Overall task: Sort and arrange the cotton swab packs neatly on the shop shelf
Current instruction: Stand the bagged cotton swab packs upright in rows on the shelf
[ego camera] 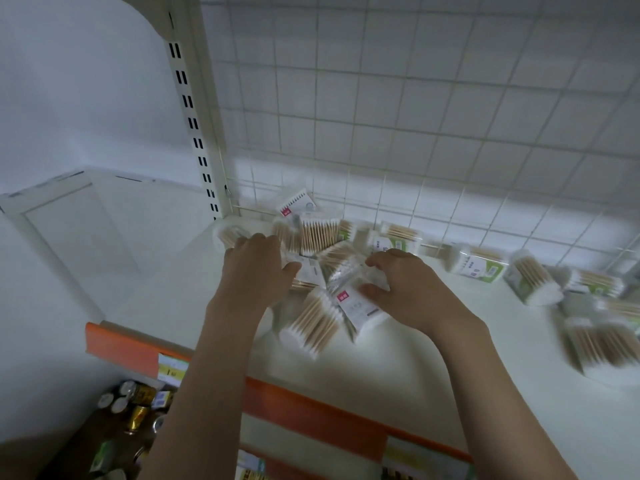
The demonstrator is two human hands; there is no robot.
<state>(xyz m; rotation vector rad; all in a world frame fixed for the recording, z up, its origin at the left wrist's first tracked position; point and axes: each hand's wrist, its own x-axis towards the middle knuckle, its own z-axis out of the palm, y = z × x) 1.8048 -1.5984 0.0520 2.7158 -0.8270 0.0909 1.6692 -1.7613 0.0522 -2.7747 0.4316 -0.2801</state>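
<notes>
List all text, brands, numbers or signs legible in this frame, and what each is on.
None can be read.
Red-tagged pack label: print blurred.
Upright pack at the back: red mark, illegible.
Green-labelled packs: characters blurred.
Shelf-edge price tags: too small.
Cans below: unreadable.

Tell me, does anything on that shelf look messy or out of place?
Yes. The cotton swab packs lie jumbled on the white shelf, overlapping at odd angles. More packs are scattered rightward, none lined up. Both hands are in the pile.
</notes>
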